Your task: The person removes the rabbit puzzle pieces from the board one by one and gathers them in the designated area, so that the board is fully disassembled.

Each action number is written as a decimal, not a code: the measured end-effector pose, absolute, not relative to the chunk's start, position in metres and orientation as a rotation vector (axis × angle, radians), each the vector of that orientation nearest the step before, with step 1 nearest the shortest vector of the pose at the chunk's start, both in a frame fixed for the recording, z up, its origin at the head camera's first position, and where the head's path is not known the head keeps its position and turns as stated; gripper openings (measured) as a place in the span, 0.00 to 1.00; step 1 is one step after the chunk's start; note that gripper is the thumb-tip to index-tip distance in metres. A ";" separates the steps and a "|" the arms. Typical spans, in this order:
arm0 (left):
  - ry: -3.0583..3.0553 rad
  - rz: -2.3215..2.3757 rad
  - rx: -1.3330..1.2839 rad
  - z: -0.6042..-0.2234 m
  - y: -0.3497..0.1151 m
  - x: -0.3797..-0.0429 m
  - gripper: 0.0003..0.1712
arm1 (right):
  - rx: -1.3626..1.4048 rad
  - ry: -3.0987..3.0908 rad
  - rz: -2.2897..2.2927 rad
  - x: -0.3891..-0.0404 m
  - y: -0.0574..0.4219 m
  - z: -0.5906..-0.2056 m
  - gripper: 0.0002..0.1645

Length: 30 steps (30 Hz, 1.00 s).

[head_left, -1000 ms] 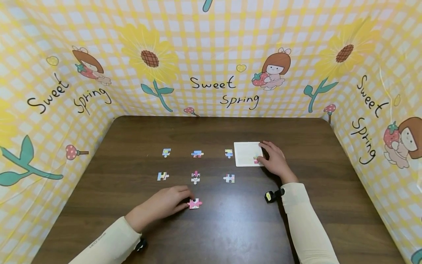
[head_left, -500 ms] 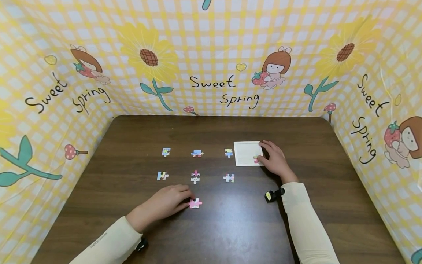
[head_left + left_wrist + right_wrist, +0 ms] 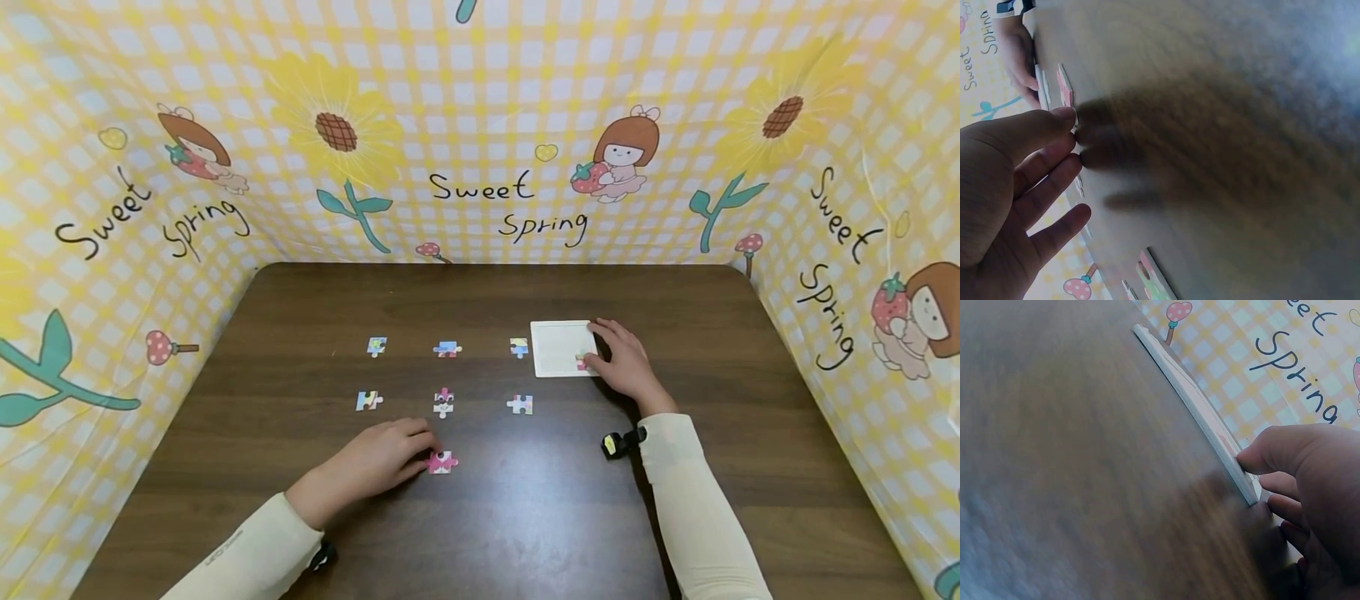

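Note:
In the head view, my left hand (image 3: 386,454) pinches the left side of a pink jigsaw piece (image 3: 443,463) between thumb and fingertips, down at the tabletop. The left wrist view has this piece (image 3: 1064,86) just past the thumb tip. Farther right, my right hand (image 3: 626,362) grips the right edge of a white puzzle tray (image 3: 558,346), thumb on top. One small piece (image 3: 581,362) lies in the tray's lower right corner, partly covered by that thumb. A pink-and-green piece (image 3: 1154,281) near the left palm is hidden from the head view.
Several jigsaw pieces lie apart in two rows on the dark wooden table (image 3: 540,517). The middle one (image 3: 444,402) sits just beyond the left fingers, and another (image 3: 519,347) is close to the tray's left edge. A yellow checked cloth (image 3: 480,108) encloses the table's back and sides.

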<state>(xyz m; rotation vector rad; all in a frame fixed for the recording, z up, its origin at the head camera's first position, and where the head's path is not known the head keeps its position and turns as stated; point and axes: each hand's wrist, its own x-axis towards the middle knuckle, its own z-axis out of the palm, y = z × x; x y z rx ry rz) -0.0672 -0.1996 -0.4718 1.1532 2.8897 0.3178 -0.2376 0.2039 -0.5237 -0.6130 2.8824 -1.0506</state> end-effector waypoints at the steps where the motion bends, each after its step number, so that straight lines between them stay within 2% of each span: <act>1: 2.890 0.322 1.155 -0.472 -0.199 -0.067 0.09 | -0.613 2.884 -1.050 -0.238 0.204 -0.524 0.35; 14: 2.794 0.397 1.053 -0.450 -0.172 -0.094 0.10 | -0.607 2.898 -1.038 -0.239 0.204 -0.523 0.36; 23: 2.816 0.446 1.038 -0.423 -0.106 -0.126 0.16 | -0.605 2.857 -1.053 -0.237 0.207 -0.523 0.35; 30: 2.875 0.443 0.947 -0.417 -0.047 -0.150 0.21 | -0.619 2.806 -1.035 -0.240 0.211 -0.516 0.34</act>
